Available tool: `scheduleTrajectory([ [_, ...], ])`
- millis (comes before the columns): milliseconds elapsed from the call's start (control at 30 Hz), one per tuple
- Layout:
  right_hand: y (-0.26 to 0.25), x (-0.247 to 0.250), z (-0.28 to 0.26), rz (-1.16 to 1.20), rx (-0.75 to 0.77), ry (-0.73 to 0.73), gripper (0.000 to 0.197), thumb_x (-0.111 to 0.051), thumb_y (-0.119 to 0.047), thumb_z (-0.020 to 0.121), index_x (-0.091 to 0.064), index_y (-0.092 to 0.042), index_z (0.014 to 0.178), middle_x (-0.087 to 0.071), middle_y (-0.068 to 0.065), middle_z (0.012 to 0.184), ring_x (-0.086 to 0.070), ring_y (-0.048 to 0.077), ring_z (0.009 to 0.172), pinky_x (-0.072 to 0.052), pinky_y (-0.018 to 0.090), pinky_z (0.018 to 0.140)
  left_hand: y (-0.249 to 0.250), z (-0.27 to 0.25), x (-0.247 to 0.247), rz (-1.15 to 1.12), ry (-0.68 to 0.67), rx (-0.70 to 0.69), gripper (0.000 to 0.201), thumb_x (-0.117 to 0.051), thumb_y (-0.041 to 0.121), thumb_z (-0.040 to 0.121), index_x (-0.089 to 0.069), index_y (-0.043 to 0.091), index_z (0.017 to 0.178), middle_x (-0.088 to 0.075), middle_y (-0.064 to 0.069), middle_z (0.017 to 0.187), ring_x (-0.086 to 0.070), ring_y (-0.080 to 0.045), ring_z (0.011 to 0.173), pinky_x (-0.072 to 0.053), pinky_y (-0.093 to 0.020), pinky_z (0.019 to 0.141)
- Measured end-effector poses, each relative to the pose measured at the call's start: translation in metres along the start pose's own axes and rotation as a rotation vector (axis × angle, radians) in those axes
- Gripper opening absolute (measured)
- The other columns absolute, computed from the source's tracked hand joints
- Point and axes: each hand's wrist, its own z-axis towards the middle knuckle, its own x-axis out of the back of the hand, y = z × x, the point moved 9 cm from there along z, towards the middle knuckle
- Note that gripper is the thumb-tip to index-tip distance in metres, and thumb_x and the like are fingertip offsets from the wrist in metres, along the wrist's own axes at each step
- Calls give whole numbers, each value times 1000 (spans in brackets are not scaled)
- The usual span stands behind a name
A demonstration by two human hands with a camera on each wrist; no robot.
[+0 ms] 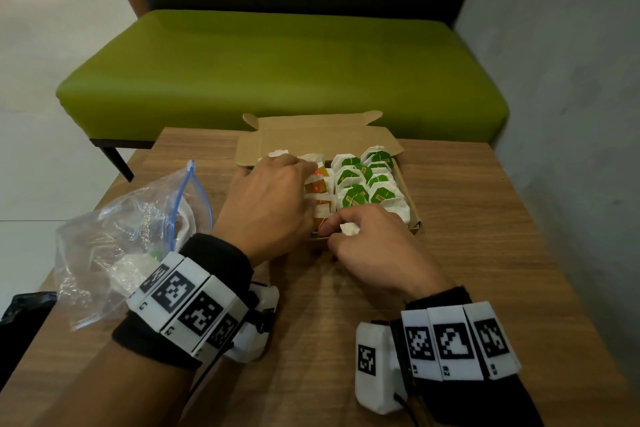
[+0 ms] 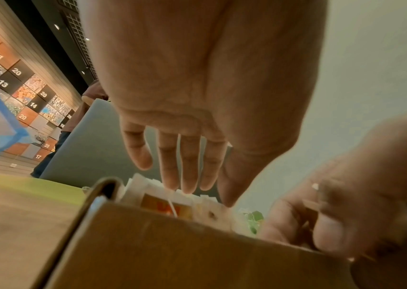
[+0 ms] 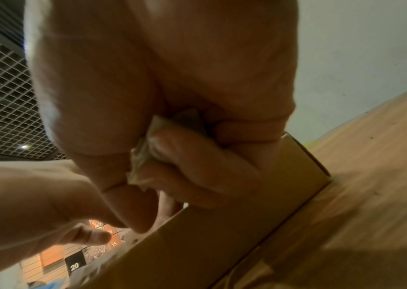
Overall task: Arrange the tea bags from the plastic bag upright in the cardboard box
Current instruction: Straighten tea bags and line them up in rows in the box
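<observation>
1. My left hand's fingers [image 2: 187,166] are straight and spread, their tips pressing down on the orange-tagged tea bags [image 1: 317,185] in the box's left row; I judge they are there to keep that row standing. My right hand [image 1: 367,239] is curled round a crumpled tea bag [image 3: 148,156], pinching it at the box's near edge, ready, I think, to slot in.
2. The wooden table [image 1: 485,253] carries everything, with a green bench [image 1: 277,62] beyond it.
3. The plastic bag [image 1: 121,236] lies open at my left, zip mouth towards the box. A few pale bags show through it, so the job looks to me unfinished.
4. The cardboard box [image 1: 311,139] sits mid-table, lid flap folded back out of reach.
5. The green-tagged tea bags [image 1: 363,180] fill the right side in upright rows, touching one another.
6. Next I would need a gap near the front of the orange row; the risk, I judge, is neighbours toppling.
</observation>
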Motion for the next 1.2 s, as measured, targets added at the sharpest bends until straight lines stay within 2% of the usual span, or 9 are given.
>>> scheduleTrajectory([
  [167, 1, 1, 0, 4, 7, -1, 23, -60, -21, 93, -73, -30, 108, -63, -5, 127, -57, 8, 99, -37, 15, 59, 4, 0, -5, 16, -71, -27, 47, -46, 33, 93, -51, 28, 139, -58, 3, 138, -51, -21, 126, -37, -46, 104],
  [333, 2, 4, 0, -16, 8, 9, 23, -59, -22, 94, -73, -32, 110, -61, -6, 125, -54, -2, 77, -34, 10, 50, 7, -1, -8, -18, -132, -43, 50, -42, 36, 89, -52, 31, 138, -58, 4, 138, -52, -20, 126, -36, -48, 106],
  [500, 2, 3, 2, -3, 18, 9, 22, -59, -21, 92, -74, -32, 105, -64, -5, 120, -60, 6, 80, -38, 16, 52, 1, 1, -8, -39, -125, -43, 48, -47, 23, 92, -52, 31, 138, -58, 3, 137, -51, -20, 127, -38, -49, 104],
  [667, 3, 7, 3, 76, 34, 76, 13, -60, -26, 95, -72, -31, 98, -65, -11, 102, -58, 0, 74, -42, 11, 51, -2, 1, 2, -111, -41, -37, 49, -49, 24, 94, -47, 27, 143, -55, -2, 134, -52, -24, 121, -43, -51, 100],
  [767, 2, 18, 5, 241, 61, 216, 8, -67, -37, 92, -69, -30, 92, -66, -15, 97, -62, 3, 87, -58, 36, 79, 0, -1, 21, -261, 60, -59, 37, -54, 23, 96, -57, 26, 132, -60, 2, 122, -57, -16, 109, -48, -39, 92],
  [867, -6, 22, 5, 321, 110, 246, 20, -75, -46, 84, -64, -32, 95, -68, -11, 101, -67, 11, 93, -60, 46, 81, 5, -4, 32, -444, 55, -75, 19, -54, 33, 98, -70, 27, 107, -68, 14, 93, -62, -1, 83, -50, -26, 67],
  [967, -17, 24, 3, 367, 187, 234, 32, -81, -42, 80, -59, -36, 103, -69, -10, 102, -68, 8, 90, -61, 37, 71, 12, -10, 35, -578, -13, -80, 22, -54, 45, 95, -70, 30, 91, -68, 15, 72, -61, 4, 58, -41, -13, 47],
  [1067, -26, 19, 1, 403, 254, 173, 46, -81, -19, 80, -55, -34, 115, -70, -7, 102, -69, 5, 83, -53, 19, 58, 15, -14, 31, -649, -58, -86, 17, -63, 44, 89, -70, 29, 90, -71, 13, 73, -65, 2, 63, -43, -12, 49],
  [1200, -35, 9, 0, 405, 310, 97, 62, -74, -7, 84, -46, -36, 132, -67, -4, 110, -69, 10, 88, -53, 20, 61, 10, -14, 26, -690, -62, -66, 11, -67, 35, 89, -71, 25, 89, -73, 8, 75, -66, -4, 65, -49, -22, 57],
])
